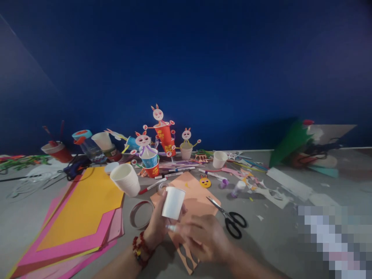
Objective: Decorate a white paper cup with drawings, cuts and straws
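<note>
My left hand [157, 224], with a beaded bracelet on its wrist, is closed around a white paper cup [173, 203], which tilts slightly. Just below the cup, my right hand [207, 237] pinches a slim, pale, pen-like thing [172, 228]; blur hides its exact kind. Its tip points left toward my left palm. Under both hands lies a peach paper sheet [200, 193] with cut shapes near its front. Black-handled scissors [232, 223] rest right of my right hand. A roll of tape [141, 214] lies left of my left hand.
Colored paper sheets [84, 209] cover the left side. A larger white cup [126, 179] stands beside them. Behind are rabbit figures made from cups [164, 135], markers [186, 169] and a yellow rabbit face [205, 181]. Paper scraps [271, 195] lie at right, near a glue stick [238, 188].
</note>
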